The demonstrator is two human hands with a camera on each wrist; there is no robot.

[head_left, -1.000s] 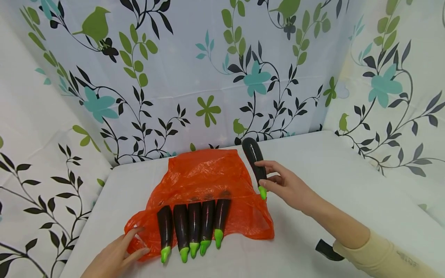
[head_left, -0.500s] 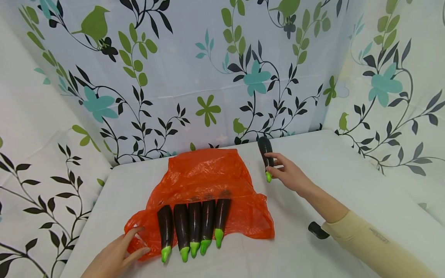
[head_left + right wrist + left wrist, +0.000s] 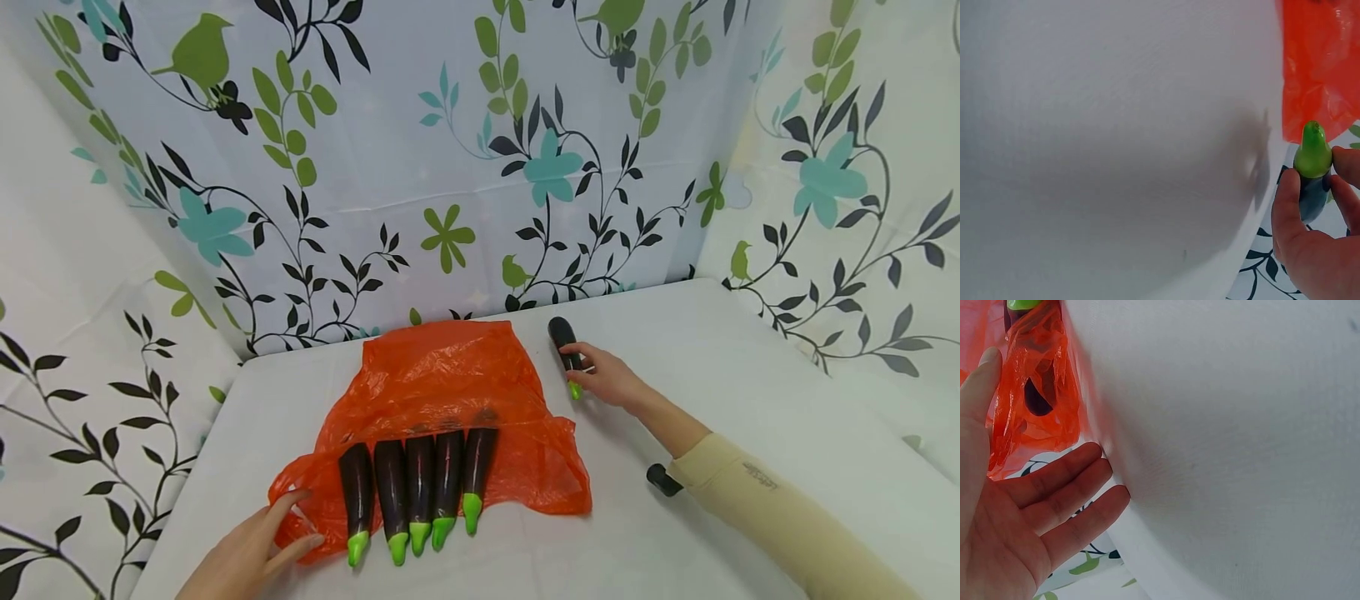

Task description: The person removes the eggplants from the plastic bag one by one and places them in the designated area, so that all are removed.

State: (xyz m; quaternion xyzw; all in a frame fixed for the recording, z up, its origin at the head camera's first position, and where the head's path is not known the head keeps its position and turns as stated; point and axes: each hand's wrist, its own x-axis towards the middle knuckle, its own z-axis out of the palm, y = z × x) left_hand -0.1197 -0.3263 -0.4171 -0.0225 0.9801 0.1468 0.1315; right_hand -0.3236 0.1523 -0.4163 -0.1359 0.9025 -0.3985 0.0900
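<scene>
My right hand [image 3: 606, 379] pinches a dark purple eggplant [image 3: 561, 333] near its green stem end, to the right of the orange-red plastic bag [image 3: 442, 358]. In the right wrist view, thumb and fingers close round the eggplant [image 3: 1314, 197] just below its green cap. Several more eggplants [image 3: 390, 492] lie side by side in front, stems toward me, their far ends under the bag's edge. At the bag's left corner rests my left hand [image 3: 243, 550]. The left wrist view shows that hand [image 3: 1029, 531] with fingers extended beside the crumpled bag [image 3: 1038, 381].
A white cloth covers the table [image 3: 660, 333]. Behind and on both sides hang curtains [image 3: 375, 150] printed with leaves, birds and flowers. A dark wrist device [image 3: 663, 480] sits below the right forearm.
The right hand has carried its eggplant rightward off the bag, then lowered it toward the table. The left hand and the row of eggplants have stayed put.
</scene>
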